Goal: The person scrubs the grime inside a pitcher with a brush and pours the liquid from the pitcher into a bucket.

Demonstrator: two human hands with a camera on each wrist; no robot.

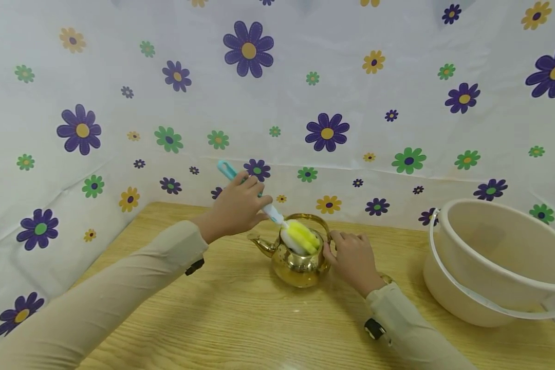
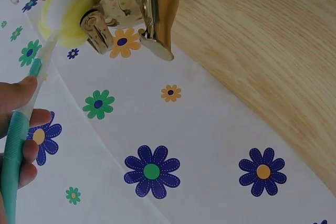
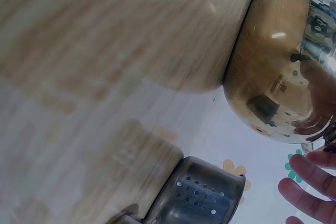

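Note:
My left hand point(image 1: 240, 205) grips the teal and white handle of a sponge bottle brush point(image 1: 300, 237), held at a slant. Its yellow and white sponge head sits in the open top of a shiny gold teapot point(image 1: 300, 270), the lower end hidden inside. The teapot stands upright on the table, spout toward the left. At the side opposite the spout, my right hand point(image 1: 353, 257) holds it by the base of the raised handle, thumb near the rim. In the left wrist view, thumb and fingers wrap the brush handle point(image 2: 16, 145). Fingers point(image 3: 310, 177) show beside the teapot point(image 3: 278, 61) in the right wrist view.
A large beige bucket point(image 1: 481, 303) with a white bail handle stands at the right. On the wooden table point(image 1: 213, 318), a perforated metal strainer point(image 3: 202, 190) appears in the right wrist view. Flowered white sheeting point(image 1: 277, 97) rises behind the table and along its left side.

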